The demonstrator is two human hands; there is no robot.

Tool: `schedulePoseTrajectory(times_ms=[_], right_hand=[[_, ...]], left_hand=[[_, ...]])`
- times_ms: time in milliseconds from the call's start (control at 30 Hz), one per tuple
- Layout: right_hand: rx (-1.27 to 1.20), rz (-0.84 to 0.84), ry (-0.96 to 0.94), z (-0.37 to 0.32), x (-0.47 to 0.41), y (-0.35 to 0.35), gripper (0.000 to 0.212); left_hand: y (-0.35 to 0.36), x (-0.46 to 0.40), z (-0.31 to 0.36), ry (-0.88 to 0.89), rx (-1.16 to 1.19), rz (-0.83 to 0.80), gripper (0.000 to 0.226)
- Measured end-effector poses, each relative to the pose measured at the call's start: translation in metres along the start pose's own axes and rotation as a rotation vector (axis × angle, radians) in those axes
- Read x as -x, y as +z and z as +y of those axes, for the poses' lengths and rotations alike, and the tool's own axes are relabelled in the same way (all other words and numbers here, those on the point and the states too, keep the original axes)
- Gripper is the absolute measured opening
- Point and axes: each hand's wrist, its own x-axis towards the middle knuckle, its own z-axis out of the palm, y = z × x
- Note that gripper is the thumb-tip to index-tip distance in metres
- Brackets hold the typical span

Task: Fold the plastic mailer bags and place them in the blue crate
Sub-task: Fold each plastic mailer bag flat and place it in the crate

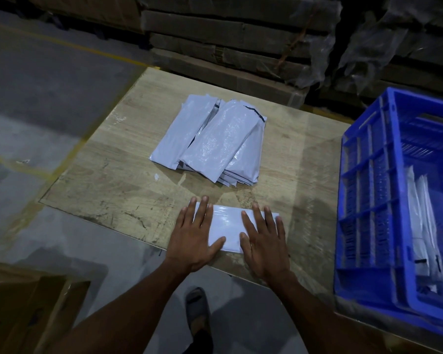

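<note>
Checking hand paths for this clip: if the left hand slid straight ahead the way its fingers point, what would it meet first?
Probably the pile of mailer bags, near its near-left corner; the left hand first crosses bare table. It might just pass left of it.

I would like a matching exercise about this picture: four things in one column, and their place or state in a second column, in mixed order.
Things:
1. folded mailer bag
2. pile of mailer bags
3. blue crate
4. cardboard box

Place or state:
A. at the right edge of the table, with a few bags inside
B. on the floor at the lower left
C. pressed flat under the left hand and the right hand
D. loose in the middle of the table, untouched

Right pairs: 1-C, 2-D, 3-A, 4-B
</note>
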Motion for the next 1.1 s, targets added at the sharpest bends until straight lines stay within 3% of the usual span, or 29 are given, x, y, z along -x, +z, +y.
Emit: schedulePoseTrajectory(times_ms=[100,267,433,667,833,933,1100], right_hand=[[-0.020,-0.014,-0.014,0.000,0.001,0.000,0.057],[0.059,0.010,0.031,-0.016,-0.003,-0.013,0.058],[0.022,-0.098,-0.104,-0.047,-0.011,-0.009,0.060],[-0.005,-0.143,0.067,0.001,0.010,-0.013,0.066],[-0.037,-0.231,0.020,0.037,0.022,-0.025,0.070],[-0.027,-0.132,0.071,0.038,0.018,-0.025,0.070],[-0.104,-0.067,-0.040,-0.001,-0.002,-0.016,0.059]], left_hand=[[-0.001,0.001,0.000,0.001,-0.017,-0.004,0.077],[0.000,-0.001,0.004,-0.006,-0.037,-0.008,0.073],[0.000,0.000,0.002,0.010,-0.018,0.009,0.071],[0.001,0.001,0.000,0.007,-0.014,0.018,0.072],[0.000,0.000,-0.002,0.043,0.006,-0.003,0.072],[-0.010,-0.006,0.000,-0.014,0.081,-0.001,0.070],[-0.019,-0.022,0.046,0.232,0.221,0.140,0.055]])
